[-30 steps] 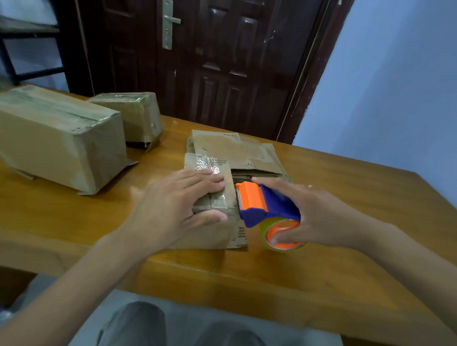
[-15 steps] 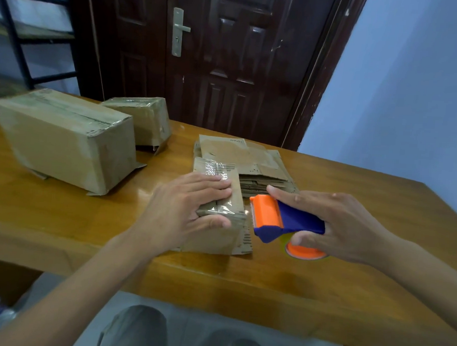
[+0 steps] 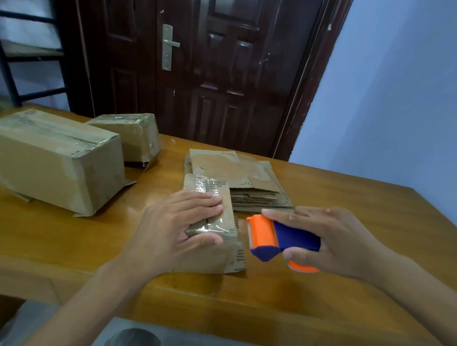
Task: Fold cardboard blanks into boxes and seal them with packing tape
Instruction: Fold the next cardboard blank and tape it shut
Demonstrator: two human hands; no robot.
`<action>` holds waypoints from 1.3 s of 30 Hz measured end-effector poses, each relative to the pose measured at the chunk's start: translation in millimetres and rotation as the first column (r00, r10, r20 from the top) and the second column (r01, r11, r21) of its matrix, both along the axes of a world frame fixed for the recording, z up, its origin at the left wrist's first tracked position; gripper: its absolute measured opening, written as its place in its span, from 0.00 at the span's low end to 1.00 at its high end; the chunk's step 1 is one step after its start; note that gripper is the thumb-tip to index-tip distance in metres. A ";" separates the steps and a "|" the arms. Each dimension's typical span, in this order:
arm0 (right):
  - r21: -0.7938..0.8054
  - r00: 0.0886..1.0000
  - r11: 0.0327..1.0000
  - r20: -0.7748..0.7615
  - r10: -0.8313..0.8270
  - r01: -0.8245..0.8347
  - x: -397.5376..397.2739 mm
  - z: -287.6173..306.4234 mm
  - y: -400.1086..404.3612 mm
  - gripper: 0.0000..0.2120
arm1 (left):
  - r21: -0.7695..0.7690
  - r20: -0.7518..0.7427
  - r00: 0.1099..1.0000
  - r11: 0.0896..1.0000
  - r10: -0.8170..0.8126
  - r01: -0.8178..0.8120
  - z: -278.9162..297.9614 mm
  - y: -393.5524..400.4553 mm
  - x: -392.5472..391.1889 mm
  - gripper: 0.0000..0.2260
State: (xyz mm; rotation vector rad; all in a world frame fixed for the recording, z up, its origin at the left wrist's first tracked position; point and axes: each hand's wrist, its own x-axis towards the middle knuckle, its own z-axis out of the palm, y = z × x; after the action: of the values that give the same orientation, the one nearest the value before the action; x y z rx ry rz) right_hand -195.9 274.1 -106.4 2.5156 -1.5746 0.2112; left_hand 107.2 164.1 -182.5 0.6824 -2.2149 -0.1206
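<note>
At the near middle of the table (image 3: 348,298), the right hand (image 3: 332,241) holds the grip on a tape dispenser (image 3: 282,240): fingers curl over its blue body from above and the thumb closes under it, so the tool hangs just above the wood. Its orange front end points toward nine o'clock, at the small box (image 3: 210,240) just beside it, with a narrow gap between the two. An orange roll core shows below the hand at about five o'clock from the blue body.

The left hand (image 3: 171,228) lies on top of the small box, fingers straight and flat across the glossy tape over the closed flaps, thumb pressed against the near upper edge. The box stands on the table, and a perforated flap sticks out at its lower right corner.

At twelve o'clock from the small box, touching its far side, lies a stack of flat cardboard blanks (image 3: 238,173). At ten o'clock, well apart, sits a large taped box (image 3: 53,163) with loose flaps showing beneath it, and just behind that, at about eleven o'clock, a medium taped box (image 3: 136,136).

Beyond the table stands a dark wooden door (image 3: 227,67) with a metal handle (image 3: 169,46); a blue wall (image 3: 411,90) fills the right and a black shelf frame (image 3: 5,63) the far left.
</note>
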 end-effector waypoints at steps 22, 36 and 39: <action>-0.404 0.915 0.868 -0.153 -0.373 0.287 13.8 -85.5 8.7 0.32 | 0.203 -0.171 0.979 0.969 -0.110 0.144 6.1 14.4 1.4 0.21; -0.161 0.803 0.794 0.248 -0.542 0.586 29.6 -89.4 14.8 0.28 | 0.561 -0.431 0.900 0.801 0.069 0.208 6.0 10.6 7.9 0.52; -0.311 0.824 0.763 0.239 -0.514 0.566 48.1 -80.3 25.3 0.33 | 0.451 -0.370 0.929 0.873 -0.009 0.188 4.0 47.1 24.3 0.22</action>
State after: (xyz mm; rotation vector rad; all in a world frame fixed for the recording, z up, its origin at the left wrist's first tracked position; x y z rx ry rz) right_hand -147.8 299.5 -186.7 1.7051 -2.0179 0.5541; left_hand 131.5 211.2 -178.5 0.7383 -1.8681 -0.8115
